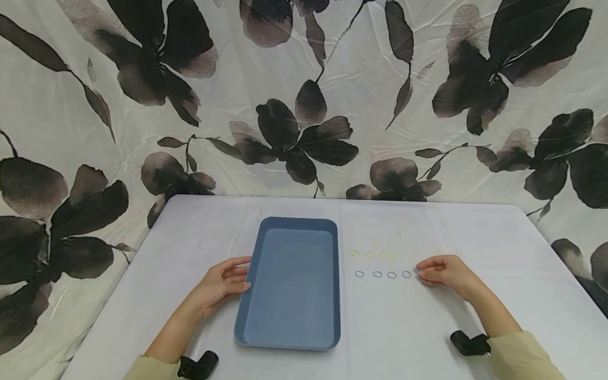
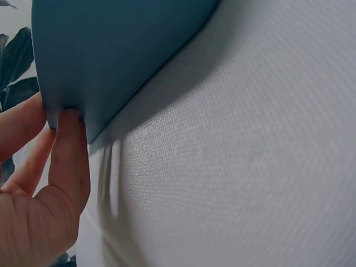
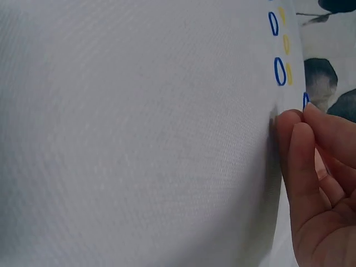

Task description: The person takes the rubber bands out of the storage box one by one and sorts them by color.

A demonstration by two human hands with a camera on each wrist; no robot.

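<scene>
A blue rectangular tray [image 1: 290, 285] with a raised rim lies on the white table. My left hand [image 1: 220, 285] touches the tray's left side, its fingers fairly straight; in the left wrist view the fingertips [image 2: 68, 119] rest against the outer wall. To the right of the tray lie a row of small thin yellow rings [image 1: 382, 255] and, nearer me, a row of blue rings [image 1: 391, 275]. My right hand [image 1: 446, 273] is just right of the blue row. Between its thumb and fingertips it pinches a blue ring [image 3: 305, 100], partly hidden by the fingers.
The white cloth-covered table [image 1: 389, 338] ends at a back edge, with a floral black-and-white curtain [image 1: 304, 105] behind it. A black wrist device [image 1: 467, 343] is by the right sleeve, another [image 1: 198, 365] by the left.
</scene>
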